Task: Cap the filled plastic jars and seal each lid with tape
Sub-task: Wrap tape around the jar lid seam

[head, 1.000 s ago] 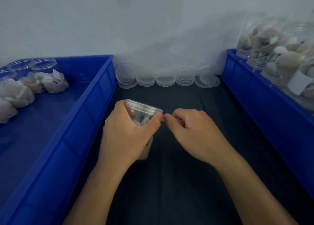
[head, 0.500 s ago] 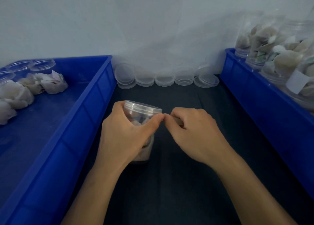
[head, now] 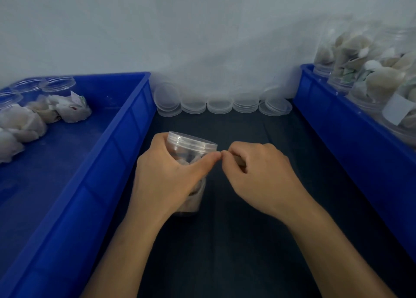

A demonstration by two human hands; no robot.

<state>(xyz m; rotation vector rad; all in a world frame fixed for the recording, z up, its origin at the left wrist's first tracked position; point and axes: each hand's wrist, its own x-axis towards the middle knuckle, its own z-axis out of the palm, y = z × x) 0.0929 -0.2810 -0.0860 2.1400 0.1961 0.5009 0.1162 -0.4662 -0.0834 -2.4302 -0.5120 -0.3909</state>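
At far left a blue bin holds white packets and open jars. On the dark mat between the bins, the left hand wraps its fingers round a capped, filled jar, thumb tip touching the right hand, whose curled fingers pinch something small and brownish just beside the lid; what it is cannot be told. Spare lids line the wall behind, and the right bin carries filled jars.

Two bright blue bins flank a dark mat; clear lids behind.
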